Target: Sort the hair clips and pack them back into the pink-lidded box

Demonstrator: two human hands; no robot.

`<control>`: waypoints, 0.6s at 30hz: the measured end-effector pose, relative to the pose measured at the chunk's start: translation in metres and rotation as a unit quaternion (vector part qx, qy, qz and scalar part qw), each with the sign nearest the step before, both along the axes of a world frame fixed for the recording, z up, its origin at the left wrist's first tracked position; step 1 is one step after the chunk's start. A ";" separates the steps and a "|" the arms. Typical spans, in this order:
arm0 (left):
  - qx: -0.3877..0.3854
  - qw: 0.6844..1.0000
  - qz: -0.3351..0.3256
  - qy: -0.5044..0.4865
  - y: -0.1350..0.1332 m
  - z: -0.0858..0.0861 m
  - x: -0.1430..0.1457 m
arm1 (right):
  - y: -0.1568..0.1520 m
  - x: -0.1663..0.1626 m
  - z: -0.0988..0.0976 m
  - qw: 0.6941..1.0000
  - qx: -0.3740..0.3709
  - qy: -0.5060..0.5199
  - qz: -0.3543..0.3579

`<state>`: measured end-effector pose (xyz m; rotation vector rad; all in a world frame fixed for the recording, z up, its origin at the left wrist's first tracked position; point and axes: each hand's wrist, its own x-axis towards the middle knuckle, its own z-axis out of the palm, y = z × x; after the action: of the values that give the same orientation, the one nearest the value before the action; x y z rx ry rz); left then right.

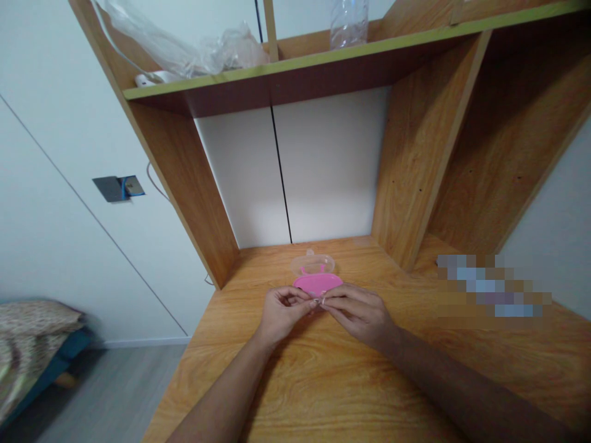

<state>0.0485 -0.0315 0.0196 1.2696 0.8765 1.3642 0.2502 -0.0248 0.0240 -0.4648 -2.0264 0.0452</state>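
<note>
My left hand [282, 312] and my right hand [362, 311] meet over the near edge of a pink case [318, 283] on the wooden desk. Thumb and fingers of both hands are pinched together, almost tip to tip. Between them is a small, clear, shiny piece [317, 301], too small to name. The case lies open, its see-through oval lid [311, 264] tilted back on the far side with a small tab at the top. My fingers hide the case's front part.
Wooden side panels [406, 166] and a shelf [295, 67] frame the desk [300, 381]. On the shelf are plastic bags [221, 52] and a clear bottle [349, 24]. A blurred-out object [489, 292] lies at right. A bed [37, 344] stands at lower left.
</note>
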 end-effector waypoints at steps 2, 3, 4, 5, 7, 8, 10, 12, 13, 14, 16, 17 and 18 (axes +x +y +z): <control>-0.003 1.000 -0.007 0.002 -0.002 0.002 0.001 | 0.000 0.001 -0.001 1.000 0.007 0.003 0.000; -0.003 1.000 -0.008 0.002 -0.002 0.003 0.001 | 0.001 0.001 -0.001 1.000 0.009 0.005 0.000; -0.003 1.000 -0.008 0.002 -0.003 0.004 0.001 | 0.001 0.001 -0.001 1.000 0.012 0.005 -0.001; -0.003 1.000 -0.006 0.003 -0.003 0.005 0.001 | 0.001 0.001 -0.001 1.000 0.016 0.004 -0.001; -0.004 1.000 -0.005 0.005 -0.003 0.006 0.001 | 0.001 0.001 0.000 1.000 0.025 0.002 -0.008; -0.004 1.000 -0.004 0.006 -0.003 0.006 0.001 | 0.001 0.000 0.000 0.999 0.029 0.003 -0.014; -0.002 1.000 -0.002 0.005 -0.003 0.005 0.001 | 0.000 0.000 0.001 0.999 0.035 0.002 -0.021; 0.000 1.000 0.001 0.005 -0.002 0.003 0.001 | -0.001 0.000 0.002 0.999 0.035 -0.001 -0.022; 0.001 1.000 0.002 0.005 -0.001 0.002 0.001 | -0.001 0.000 0.002 0.999 0.033 -0.002 -0.020; 0.002 1.000 0.002 0.005 -0.001 0.002 0.001 | -0.001 0.000 0.002 0.999 0.030 -0.004 -0.017; 0.002 1.000 0.003 0.005 -0.001 0.001 0.002 | 0.000 0.001 0.002 1.000 0.020 -0.001 -0.010; 0.001 1.000 0.002 0.005 -0.001 0.002 0.002 | 0.000 0.001 0.001 1.000 0.014 0.002 -0.007; 0.000 1.000 0.003 0.004 -0.001 0.002 0.002 | 0.000 0.001 0.000 1.000 0.009 0.007 -0.009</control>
<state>0.0504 -0.0324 0.0220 1.2752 0.8872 1.3651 0.2514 -0.0247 0.0245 -0.4702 -2.0082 0.0199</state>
